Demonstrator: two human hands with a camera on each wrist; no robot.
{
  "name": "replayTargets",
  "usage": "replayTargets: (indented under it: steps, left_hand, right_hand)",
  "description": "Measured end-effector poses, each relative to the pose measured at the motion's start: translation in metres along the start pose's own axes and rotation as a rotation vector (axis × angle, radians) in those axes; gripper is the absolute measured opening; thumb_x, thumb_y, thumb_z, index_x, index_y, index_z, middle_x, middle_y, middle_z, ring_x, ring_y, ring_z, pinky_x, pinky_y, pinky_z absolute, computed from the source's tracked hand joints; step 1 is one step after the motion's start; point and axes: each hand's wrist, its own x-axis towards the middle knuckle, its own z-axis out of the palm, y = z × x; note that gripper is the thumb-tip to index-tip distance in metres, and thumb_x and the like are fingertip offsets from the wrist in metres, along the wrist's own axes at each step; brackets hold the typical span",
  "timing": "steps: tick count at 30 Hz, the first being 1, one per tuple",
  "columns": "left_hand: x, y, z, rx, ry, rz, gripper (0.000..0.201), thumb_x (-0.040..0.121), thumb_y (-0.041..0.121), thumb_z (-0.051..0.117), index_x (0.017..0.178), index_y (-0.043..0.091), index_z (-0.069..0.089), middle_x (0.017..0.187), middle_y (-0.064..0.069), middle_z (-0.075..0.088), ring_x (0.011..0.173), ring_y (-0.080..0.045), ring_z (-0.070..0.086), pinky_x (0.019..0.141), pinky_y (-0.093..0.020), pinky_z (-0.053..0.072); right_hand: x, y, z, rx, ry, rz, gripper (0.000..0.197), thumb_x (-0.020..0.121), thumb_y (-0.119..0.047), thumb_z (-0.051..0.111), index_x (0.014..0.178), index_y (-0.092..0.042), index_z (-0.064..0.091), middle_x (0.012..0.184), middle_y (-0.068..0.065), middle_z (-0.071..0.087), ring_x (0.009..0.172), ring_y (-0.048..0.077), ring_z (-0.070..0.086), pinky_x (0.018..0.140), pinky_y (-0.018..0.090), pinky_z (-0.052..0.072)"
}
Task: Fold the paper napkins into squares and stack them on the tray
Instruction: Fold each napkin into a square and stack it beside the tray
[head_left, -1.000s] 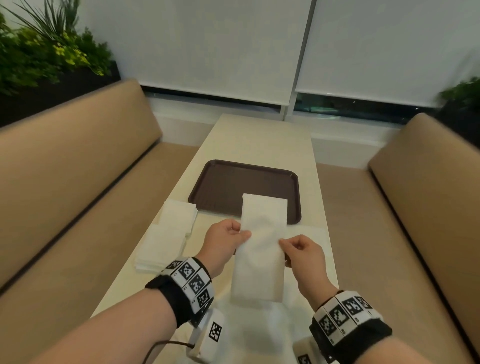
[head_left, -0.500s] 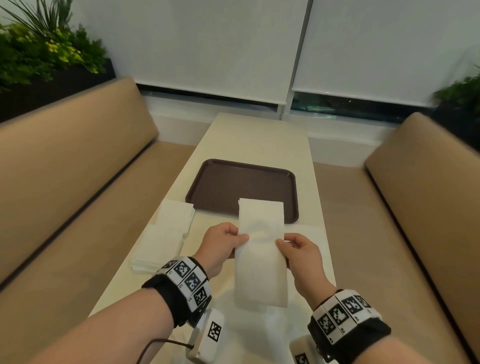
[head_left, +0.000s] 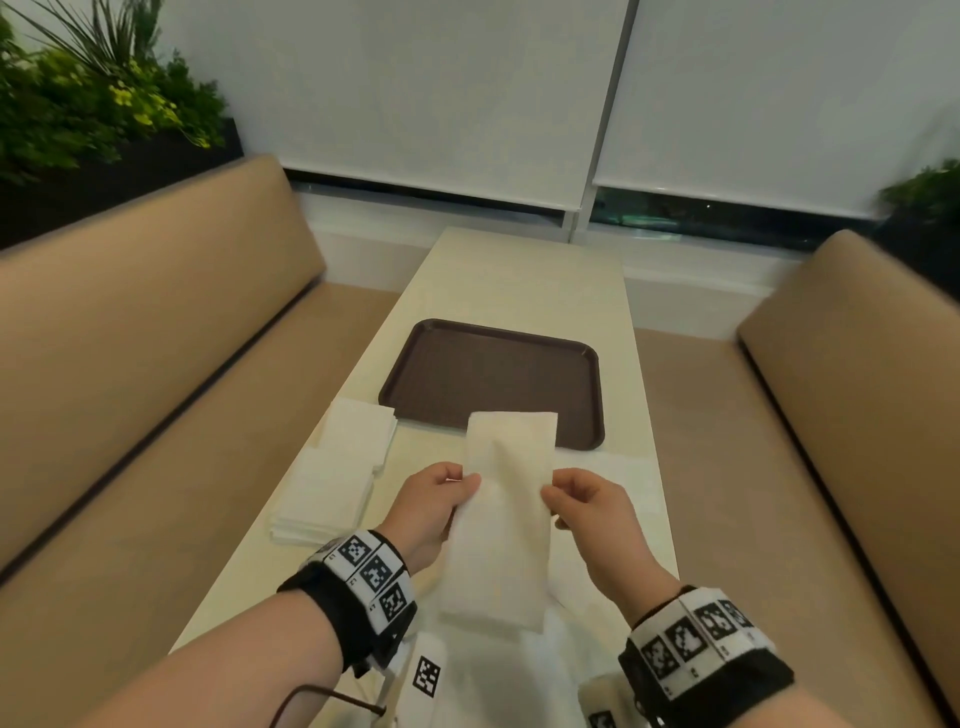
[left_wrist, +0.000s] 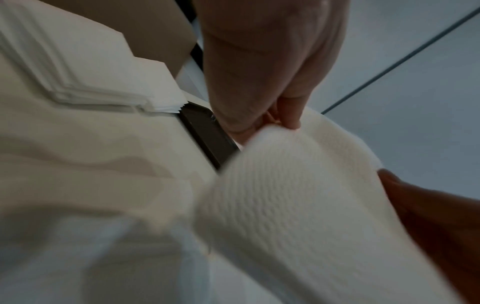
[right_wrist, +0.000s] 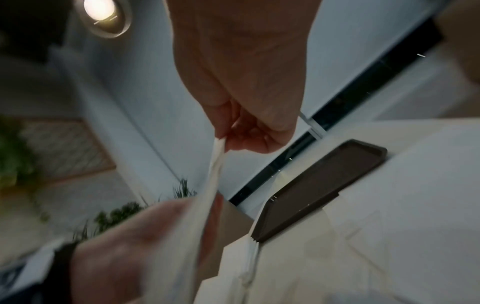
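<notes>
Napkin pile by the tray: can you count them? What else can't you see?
- Napkin pile: head view too small to count the layers; left wrist view blurs them.
- Held napkin: its near end hides the table under it in the head view.
- Tray: its near edge is partly covered by the held napkin.
- Left hand and right hand: fingertips behind the napkin are hidden.

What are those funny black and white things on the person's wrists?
Both arms are bare, with no sleeves. Each wrist wears a black strap: the left wristband and right wristband carry white blocks printed with black square codes. A small white box with another code hangs under the left wrist, and a thin dark cable runs from it.
</notes>
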Motion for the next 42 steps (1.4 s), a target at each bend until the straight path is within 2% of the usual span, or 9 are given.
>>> replayTargets:
  steps: [5, 10, 14, 18, 24, 31, 34, 38, 42]
  left_hand:
    - [-0.005, -0.004, 0.006, 0.455, 0.175, 0.297, 0.025, 0.086, 0.028, 0.069, 0.109, 0.025, 0.058, 0.105, 0.011, 0.056, 0.096, -0.008, 0.055, 0.083, -0.024, 0.045]
    - [-0.022, -0.001, 0.032, 0.010, -0.192, 0.217, 0.019, 0.092, 0.017, 0.061, 0.107, 0.009, 0.068, 0.102, -0.008, 0.073, 0.097, -0.021, 0.069, 0.084, -0.030, 0.055]
    - [-0.020, -0.001, 0.024, -0.084, -0.187, 0.206, 0.022, 0.097, 0.014, 0.052, 0.101, 0.001, 0.069, 0.098, -0.015, 0.072, 0.090, -0.023, 0.069, 0.079, -0.031, 0.055]
    - [-0.019, -0.002, 0.017, -0.138, -0.215, 0.195, 0.028, 0.099, 0.014, 0.048, 0.104, -0.005, 0.067, 0.105, -0.020, 0.070, 0.098, -0.032, 0.068, 0.083, -0.035, 0.055]
    - [-0.016, -0.002, 0.008, -0.169, -0.236, 0.177, 0.032, 0.095, 0.020, 0.050, 0.105, -0.005, 0.067, 0.105, -0.021, 0.070, 0.102, -0.038, 0.066, 0.082, -0.035, 0.056]
    - [-0.011, -0.002, 0.003, -0.188, -0.251, 0.151, 0.045, 0.081, 0.034, 0.055, 0.104, -0.002, 0.067, 0.100, -0.021, 0.071, 0.094, -0.032, 0.067, 0.075, -0.031, 0.055]
    - [-0.013, 0.000, 0.005, -0.195, -0.244, 0.151, 0.037, 0.085, 0.030, 0.054, 0.099, -0.001, 0.068, 0.089, -0.014, 0.072, 0.080, -0.022, 0.069, 0.063, -0.021, 0.052]
    - [-0.011, -0.001, 0.009, -0.077, -0.186, 0.198, 0.017, 0.090, 0.012, 0.062, 0.091, 0.000, 0.073, 0.090, -0.015, 0.072, 0.084, -0.027, 0.068, 0.073, -0.029, 0.053]
    - [-0.011, -0.002, 0.011, 0.067, -0.130, 0.251, 0.008, 0.084, 0.007, 0.069, 0.081, 0.000, 0.073, 0.075, -0.007, 0.071, 0.070, -0.016, 0.066, 0.063, -0.021, 0.051]
  right_hand:
    - [-0.005, -0.003, 0.002, -0.241, 0.118, -0.117, 0.017, 0.087, -0.017, 0.064, 0.070, -0.017, 0.066, 0.066, -0.006, 0.063, 0.063, 0.009, 0.055, 0.063, 0.021, 0.045]
    - [-0.013, -0.006, 0.021, -0.415, 0.030, -0.391, 0.012, 0.086, -0.011, 0.065, 0.091, -0.017, 0.074, 0.099, -0.014, 0.059, 0.092, 0.004, 0.057, 0.081, 0.012, 0.043]
    - [-0.013, -0.003, 0.025, -0.406, 0.004, -0.381, 0.010, 0.087, -0.014, 0.066, 0.092, -0.017, 0.074, 0.109, -0.014, 0.058, 0.098, -0.001, 0.054, 0.081, 0.001, 0.036]
    - [-0.015, -0.002, 0.031, -0.269, 0.046, -0.319, 0.006, 0.085, -0.021, 0.068, 0.091, -0.023, 0.068, 0.099, -0.016, 0.066, 0.094, -0.001, 0.061, 0.083, 0.018, 0.049]
    - [-0.023, -0.013, 0.032, -0.116, -0.008, -0.265, 0.021, 0.083, -0.017, 0.072, 0.088, -0.035, 0.064, 0.090, -0.024, 0.067, 0.086, 0.003, 0.066, 0.078, 0.023, 0.054]
    - [-0.026, -0.012, 0.036, -0.039, -0.014, -0.247, 0.024, 0.078, -0.015, 0.078, 0.092, -0.030, 0.066, 0.090, -0.013, 0.071, 0.085, 0.005, 0.067, 0.077, 0.022, 0.056]
    - [-0.027, -0.013, 0.036, -0.009, -0.007, -0.238, 0.026, 0.076, -0.013, 0.079, 0.095, -0.025, 0.067, 0.092, -0.010, 0.071, 0.087, 0.005, 0.068, 0.076, 0.022, 0.056]
    - [-0.028, -0.011, 0.037, -0.004, 0.021, -0.228, 0.029, 0.079, -0.013, 0.075, 0.100, -0.026, 0.062, 0.088, -0.010, 0.070, 0.085, 0.001, 0.065, 0.069, 0.015, 0.052]
    - [-0.022, -0.003, 0.034, -0.009, 0.048, -0.128, 0.024, 0.085, -0.006, 0.058, 0.094, -0.029, 0.060, 0.081, -0.008, 0.069, 0.075, 0.004, 0.064, 0.061, 0.017, 0.051]
